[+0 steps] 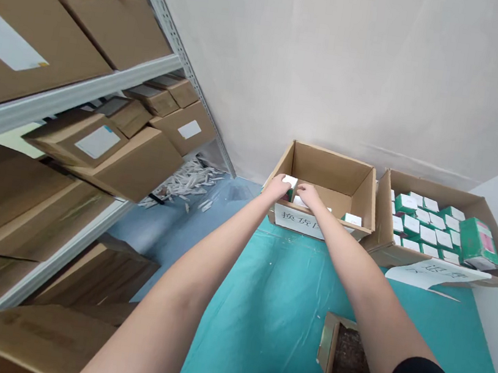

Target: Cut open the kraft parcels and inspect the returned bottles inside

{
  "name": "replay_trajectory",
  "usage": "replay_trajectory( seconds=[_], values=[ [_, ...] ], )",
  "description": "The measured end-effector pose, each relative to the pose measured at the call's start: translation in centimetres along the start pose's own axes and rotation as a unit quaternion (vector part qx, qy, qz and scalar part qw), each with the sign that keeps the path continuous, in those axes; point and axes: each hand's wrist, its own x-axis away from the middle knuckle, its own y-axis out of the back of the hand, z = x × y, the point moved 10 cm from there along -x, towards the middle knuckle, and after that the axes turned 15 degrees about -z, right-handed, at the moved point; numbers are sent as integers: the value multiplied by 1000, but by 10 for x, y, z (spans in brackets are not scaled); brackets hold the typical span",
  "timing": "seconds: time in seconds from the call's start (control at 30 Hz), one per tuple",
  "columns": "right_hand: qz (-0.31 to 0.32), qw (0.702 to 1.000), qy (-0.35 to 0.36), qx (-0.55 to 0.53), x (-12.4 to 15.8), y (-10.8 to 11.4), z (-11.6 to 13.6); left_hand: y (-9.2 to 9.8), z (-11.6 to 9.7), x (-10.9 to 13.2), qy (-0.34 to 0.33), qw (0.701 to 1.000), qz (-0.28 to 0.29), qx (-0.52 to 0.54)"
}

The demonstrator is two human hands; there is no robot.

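Observation:
Both my arms reach into an open cardboard box [363,196] against the wall, with a handwritten paper label [298,220] on its front. At its left end, my left hand [276,188] has its fingers closed on a small green-and-white carton [290,180]. Just right of that carton, my right hand [309,195] is bent with its fingers drawn together; whatever lies under them is hidden. Another small white-topped carton [352,219] sits by the box's front right corner. White tops of further cartons show partly behind my right wrist.
A second cardboard box [381,249] to the right holds rows of small cartons and a larger green pack [479,243]. In the turquoise surface [254,311] is a square opening [352,358]. Metal shelving [86,89] with brown boxes fills the left side.

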Motion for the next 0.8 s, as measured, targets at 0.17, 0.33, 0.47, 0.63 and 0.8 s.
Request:
replay_trajectory(
  seconds=[0.17, 0.33, 0.47, 0.63, 0.8],
  values=[
    [-38, 993, 77, -83, 66, 101, -5, 18, -24, 62, -6, 999, -1, 32],
    [-140, 986, 49, -76, 203, 257, -86, 15, -21, 205, 31, 994, 96, 47],
    [-287, 955, -72, 13, 342, 356, -197, -11, 18, 342, 149, 972, 180, 19],
    [-345, 912, -208, 83, 459, 379, -308, -58, 57, 453, 239, 941, 238, -30],
    [-219, 940, -256, -49, 464, 329, -345, -84, 50, 481, 186, 949, 252, -35]
  ],
)
